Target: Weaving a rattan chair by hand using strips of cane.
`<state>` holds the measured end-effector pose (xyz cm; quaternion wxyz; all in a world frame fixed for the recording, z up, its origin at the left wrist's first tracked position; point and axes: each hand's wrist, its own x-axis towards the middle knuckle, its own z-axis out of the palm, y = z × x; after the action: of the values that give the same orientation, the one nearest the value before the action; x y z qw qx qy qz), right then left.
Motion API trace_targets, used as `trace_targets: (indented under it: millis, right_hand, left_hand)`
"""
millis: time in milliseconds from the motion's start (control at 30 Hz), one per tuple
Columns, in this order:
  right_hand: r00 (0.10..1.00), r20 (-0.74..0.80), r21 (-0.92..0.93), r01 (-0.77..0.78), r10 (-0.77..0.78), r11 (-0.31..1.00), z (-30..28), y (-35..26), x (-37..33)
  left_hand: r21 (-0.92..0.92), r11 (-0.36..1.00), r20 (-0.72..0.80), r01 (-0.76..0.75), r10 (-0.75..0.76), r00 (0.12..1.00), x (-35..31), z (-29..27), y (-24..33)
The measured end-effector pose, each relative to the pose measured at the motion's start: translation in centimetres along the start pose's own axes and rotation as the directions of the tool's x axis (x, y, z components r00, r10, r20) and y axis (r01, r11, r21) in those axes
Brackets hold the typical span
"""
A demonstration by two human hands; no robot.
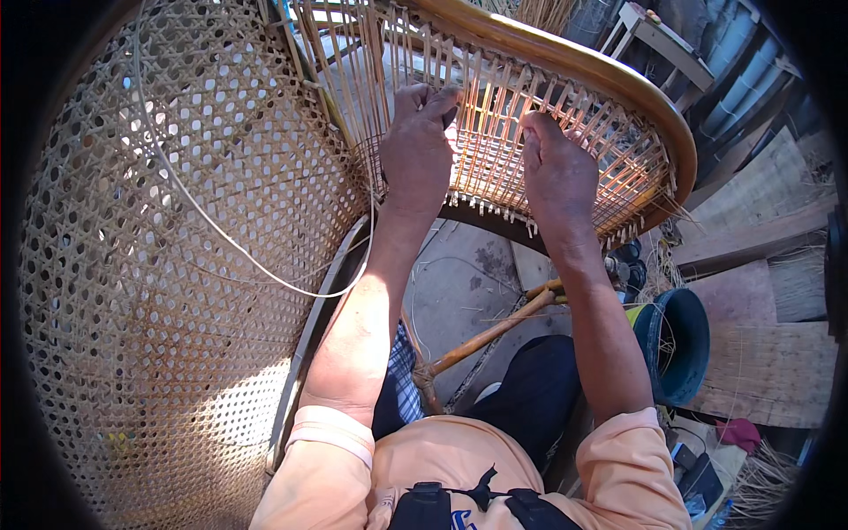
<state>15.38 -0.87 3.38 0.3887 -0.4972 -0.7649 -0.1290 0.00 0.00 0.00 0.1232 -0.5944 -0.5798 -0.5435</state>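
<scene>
My left hand point(417, 159) is over the left part of a half-woven cane panel point(495, 132), its fingers curled in and thumb pressed to them. To its right, my right hand point(561, 172) is closed against the same panel with the thumb up; its other fingers are partly hidden. Any strand pinched in either hand is too fine to make out. Upright and crossing strips fill the panel, which sits in a curved, varnished rattan frame point(565, 57). A long pale cane strand point(190, 190) loops down at the left and rises beside my left wrist.
A large finished cane-mesh panel point(177, 265) fills the left side. Below the work, a rattan pole point(495, 331) crosses above the floor. At right stand a dark green bucket point(685, 344), a small wooden stool point(658, 44) and flat boards point(760, 367). Loose cane point(764, 486) lies lower right.
</scene>
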Motion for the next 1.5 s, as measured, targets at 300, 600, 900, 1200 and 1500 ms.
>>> trace_targets:
  millis: [300, 600, 900, 1200, 1500]
  right_hand:
    - [0.997, 0.053, 0.040, -0.058, 0.056, 0.998, -0.6, -0.5, -0.2]
    - [0.982, -0.174, 0.277, 0.118, -0.072, 0.953, -2.0, -0.6, -1.3]
    - [0.982, 0.020, 0.658, 0.128, -0.187, 0.742, 4.0, -4.1, 2.0]
    - [0.946, 0.005, 0.687, 0.232, -0.323, 0.689, 3.0, -9.1, 2.4]
    - [0.972, 0.032, 0.550, -0.213, 0.234, 0.808, -4.5, 3.3, -6.5]
  left_hand:
    - [-0.018, 1.000, 0.010, 0.011, -0.010, 1.000, 0.2, -0.6, 0.3]
    - [-0.037, 0.998, -0.183, 0.059, -0.065, 0.981, -0.1, -5.1, 1.1]
    - [-0.047, 0.958, 0.005, 0.282, -0.282, 0.959, -1.6, -5.8, 3.3]
    - [-0.226, 0.966, -0.178, 0.123, -0.165, 0.970, -0.7, -10.2, 1.1]
    - [-0.911, 0.249, 0.257, 0.328, -0.280, 0.925, -0.6, -9.2, 3.6]
